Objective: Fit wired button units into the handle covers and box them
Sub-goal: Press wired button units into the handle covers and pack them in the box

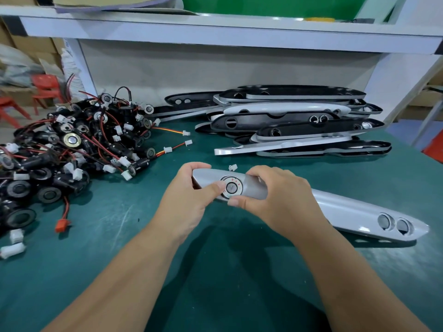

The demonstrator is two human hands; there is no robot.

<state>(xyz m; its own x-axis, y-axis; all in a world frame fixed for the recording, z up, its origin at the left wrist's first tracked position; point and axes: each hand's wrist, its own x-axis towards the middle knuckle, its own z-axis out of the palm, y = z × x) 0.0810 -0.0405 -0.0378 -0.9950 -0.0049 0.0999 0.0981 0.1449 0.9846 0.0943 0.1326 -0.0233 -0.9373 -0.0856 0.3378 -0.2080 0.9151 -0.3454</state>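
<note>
- The silver handle cover (340,210) lies slantwise at the centre of the frame, its left end lifted in both hands and its right end, with two round holes, low over the green counter (215,279).
- A round button unit (231,188) sits in the cover's left hole. Small red marks ring its face, too small to read.
- The left hand (189,204) grips the cover's left tip, thumb pressed at the button's rim.
- The right hand (282,200) has its fingers (260,174) curled over the cover just right of the button, thumb beneath.
- A white connector (232,167) shows just behind the cover.
- A pile of wired button units (72,149) fills the left of the frame, red and black leads tangled.
- A stack of handle covers (299,121) lies at upper right, under a white shelf (215,34).
- Red stools (46,88) stand at far left.
</note>
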